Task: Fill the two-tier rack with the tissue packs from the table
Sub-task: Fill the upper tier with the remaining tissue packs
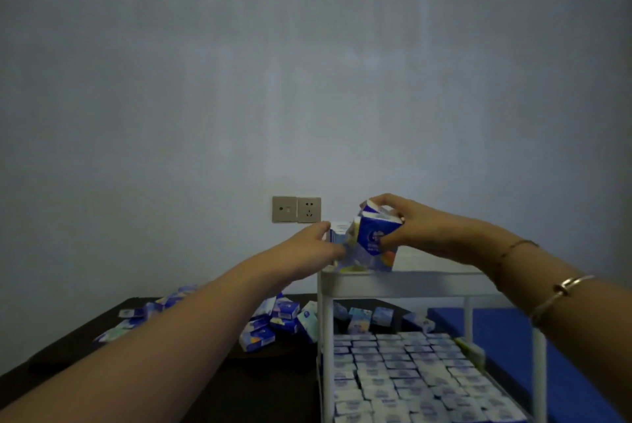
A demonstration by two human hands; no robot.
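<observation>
Both arms reach forward and up to the top tier of the white rack (403, 280), forearms nearly straight. The right hand (415, 224) comes in from the right, palm down, its grip clamped on a blue tissue pack (374, 232) held tilted just above the top tier, thumb under and fingers curled over its upper edge. The left hand (316, 244) meets the top tier from the left; its fingers pinch another pack (337, 234) standing at the rack's left rear corner, touching the tilted one. The rack's lower tier (410, 378) is packed with rows of packs lying flat. Left of the rack, loose packs (273, 323) lie scattered on the dark table (266, 385). Two bracelets sit on the right wrist.
</observation>
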